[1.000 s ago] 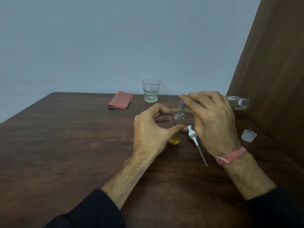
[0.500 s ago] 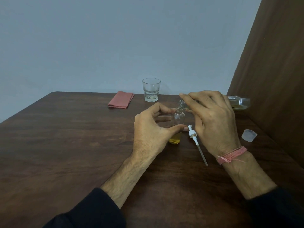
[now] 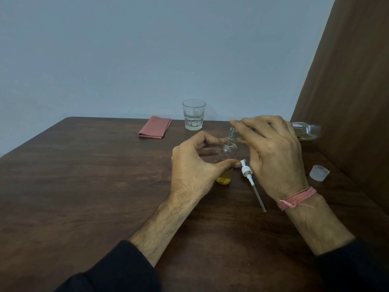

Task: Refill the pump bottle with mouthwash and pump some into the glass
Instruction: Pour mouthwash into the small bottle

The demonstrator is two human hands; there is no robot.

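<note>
A small clear pump bottle stands upright on the brown wooden table, its pump off and a shallow layer of yellow liquid at its bottom. The left hand curls round it from the left, thumb and fingers holding its sides. The right hand grips a larger clear mouthwash bottle tipped on its side above and to the right of the pump bottle, its neck down at the pump bottle's open mouth; its far end sticks out past the knuckles, with a little yellowish liquid showing inside. The white pump with its long tube lies flat on the table just right of the pump bottle, its head touching the left thumb tip. A translucent cap sits further right, well apart. Behind the pump bottle stands a glass, and left of the glass lies a folded pink cloth. A pink thread band wraps the right wrist.
</note>
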